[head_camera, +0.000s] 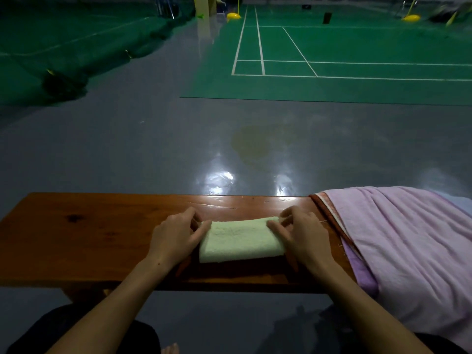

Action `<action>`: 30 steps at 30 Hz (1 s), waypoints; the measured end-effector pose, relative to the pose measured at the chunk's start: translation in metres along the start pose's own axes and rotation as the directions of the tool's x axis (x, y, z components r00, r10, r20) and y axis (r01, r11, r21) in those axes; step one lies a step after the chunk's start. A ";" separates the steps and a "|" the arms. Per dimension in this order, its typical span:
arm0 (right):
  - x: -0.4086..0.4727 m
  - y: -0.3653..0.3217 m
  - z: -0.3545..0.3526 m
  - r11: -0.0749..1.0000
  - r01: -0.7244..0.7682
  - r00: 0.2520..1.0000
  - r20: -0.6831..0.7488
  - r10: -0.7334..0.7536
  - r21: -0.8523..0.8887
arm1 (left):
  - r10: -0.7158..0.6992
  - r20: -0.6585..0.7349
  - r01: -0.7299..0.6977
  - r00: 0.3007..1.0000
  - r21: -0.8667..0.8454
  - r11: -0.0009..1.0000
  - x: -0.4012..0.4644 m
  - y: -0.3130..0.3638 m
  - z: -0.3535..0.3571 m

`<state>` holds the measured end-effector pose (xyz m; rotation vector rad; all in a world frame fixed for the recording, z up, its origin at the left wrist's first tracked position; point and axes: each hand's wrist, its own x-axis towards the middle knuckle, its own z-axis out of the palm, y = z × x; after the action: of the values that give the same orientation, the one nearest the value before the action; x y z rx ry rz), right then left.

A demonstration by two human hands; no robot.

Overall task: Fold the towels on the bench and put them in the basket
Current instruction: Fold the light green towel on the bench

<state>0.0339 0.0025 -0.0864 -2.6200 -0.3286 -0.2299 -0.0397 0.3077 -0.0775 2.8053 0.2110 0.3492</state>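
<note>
At the middle of a wooden table (84,236), two bare hands work on a small, pale green towel (241,240). The left hand (176,238) sits at the towel's left end, its fingers curled and pinching the cloth near the far left corner. The right hand (298,236) sits at the right end, thumb laid over the top of the towel and fingers curled round its far right corner. Both forearms reach in from the bottom of the view.

The towel is already folded into a thick, narrow rectangle lying lengthwise along the table, with its near edge showing stacked layers. It rests flat on the wood between the two hands.

Just right of the right hand, a large lilac towel (408,251) is draped loosely over the right end of the table, wrinkled and hanging down past the near edge. A reddish-brown strip with a pale border (329,215) runs along its left side, beside the right hand.

Beyond the table lies a glossy grey floor (127,139) with bright reflections of ceiling lights. Farther off is a green badminton court (357,47) marked with white lines, with yellow post bases (233,16) at its far side. A dark green net or tarp (63,52) is heaped at the far left. The basket cannot be seen.
</note>
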 end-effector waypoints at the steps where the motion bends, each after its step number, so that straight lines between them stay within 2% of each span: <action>1: 0.000 -0.003 -0.002 0.998 0.038 0.997 -0.068 -0.042 -0.053 | 0.024 -0.072 -0.023 0.997 0.023 0.999 -0.002 0.002 -0.003; 3: -0.004 -0.016 -0.001 0.977 0.166 0.971 -0.150 -0.185 -0.134 | 0.141 -0.187 -0.134 0.972 0.050 0.990 -0.006 0.008 -0.003; 4: -0.008 -0.024 0.002 0.958 0.255 0.951 -0.144 -0.272 -0.127 | 0.224 -0.195 -0.221 0.955 0.039 0.975 -0.009 0.013 0.000; 6: -0.020 -0.040 0.012 0.910 0.409 0.909 -0.053 -0.413 -0.073 | 0.383 -0.099 -0.382 0.919 0.027 0.924 -0.014 0.022 0.011; 8: -0.032 -0.049 0.024 0.881 0.469 0.882 0.083 -0.463 -0.065 | 0.425 0.079 -0.428 0.902 0.036 0.903 -0.016 0.026 0.023; 11: -0.036 -0.044 0.034 0.877 0.463 0.874 0.233 -0.427 -0.127 | 0.355 0.252 -0.390 0.900 0.105 0.915 -0.017 0.025 0.036; 17: -0.023 -0.032 0.036 0.908 0.403 0.880 0.322 -0.351 -0.113 | 0.259 0.352 -0.322 0.899 0.134 0.937 -0.014 0.017 0.038; 22: -0.018 -0.029 0.031 0.943 0.325 0.893 0.353 -0.281 -0.069 | 0.161 0.371 -0.223 0.914 0.131 0.966 -0.003 0.012 0.033; 26: -0.018 -0.032 0.026 0.961 0.262 0.920 0.324 -0.220 -0.090 | 0.066 0.300 -0.137 0.952 0.222 0.965 0.003 0.008 0.021; 30: -0.024 -0.039 0.017 0.952 0.253 0.946 0.250 -0.207 -0.171 | 0.005 0.071 -0.020 0.997 0.212 0.977 0.011 0.003 0.014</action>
<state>0.0024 0.0399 -0.0889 -2.8109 -0.7306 -0.0372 -0.0253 0.3034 -0.0869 3.0254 0.2269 0.2430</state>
